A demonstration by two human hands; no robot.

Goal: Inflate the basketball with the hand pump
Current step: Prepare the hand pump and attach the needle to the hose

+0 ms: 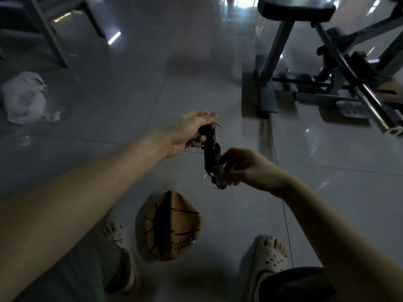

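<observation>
**Both hands on the pump, flat ball on the floor beneath them**

The left hand (189, 131) is curled round the upper end of a slim black hand pump (209, 153), thumb laid along the top. The right hand (246, 166) pinches the pump's lower end, fingers bent round a paler, shiny part there. The pump hangs between the two hands, tilted a little, its dark body lumpy in outline. A thin, bright bent loop (205, 182) sticks out just below the right hand's fingertips; what it is cannot be told.

Below both hands, well apart from them, the basketball (168, 225) lies on the floor. It is orange-brown with black seams, caved in and creased into a lopsided dome. It sits between two feet in pale, rubbery perforated sandals (270, 258).

The floor (130, 105) is glossy grey tile with thin joints. Far to the left of the left hand lies a crumpled white plastic bag (24, 99). Beyond the right hand stands a dark metal exercise machine (327, 62) with square tube legs, a padded seat and a round steel bar
</observation>
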